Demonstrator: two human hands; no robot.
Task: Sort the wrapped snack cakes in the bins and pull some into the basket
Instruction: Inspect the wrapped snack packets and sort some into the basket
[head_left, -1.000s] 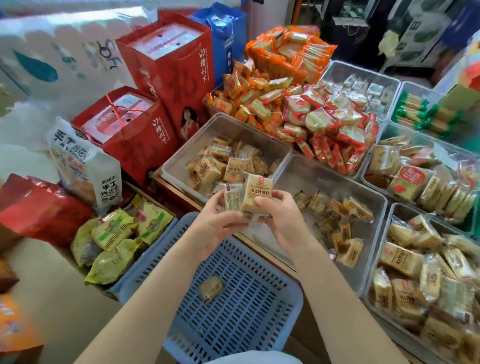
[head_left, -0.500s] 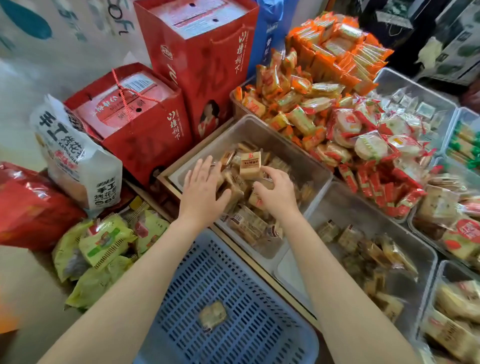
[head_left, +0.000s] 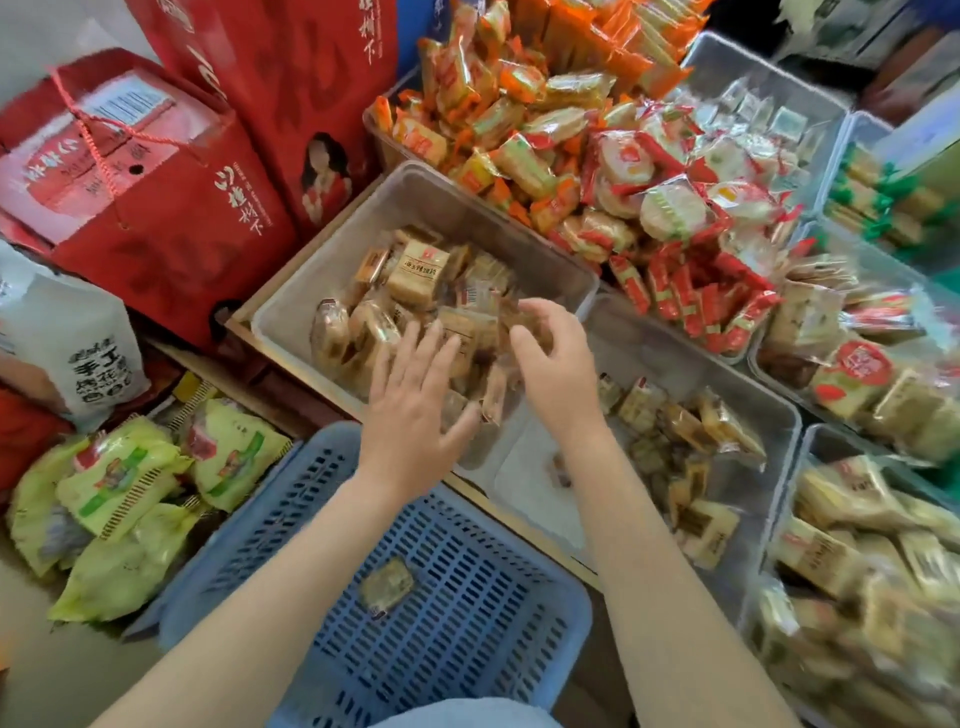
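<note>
While my basket (head_left: 467, 613) sits nearest, holding one cake (head_left: 387, 586), it leaves plenty of room for more. Left hand (head_left: 415, 410) lies spread, fingers straight, on the snack cakes (head_left: 415, 291) at the clear bin's (head_left: 322, 265) near end. Right hand (head_left: 550, 358) curls around a wrapper there; grip looks loose. Risk: dragging cakes over the near wall drops them between bin and basket. Red boxes (head_left: 156, 218) and the orange packet pile (head_left: 519, 130) crowd the far sides.
</note>
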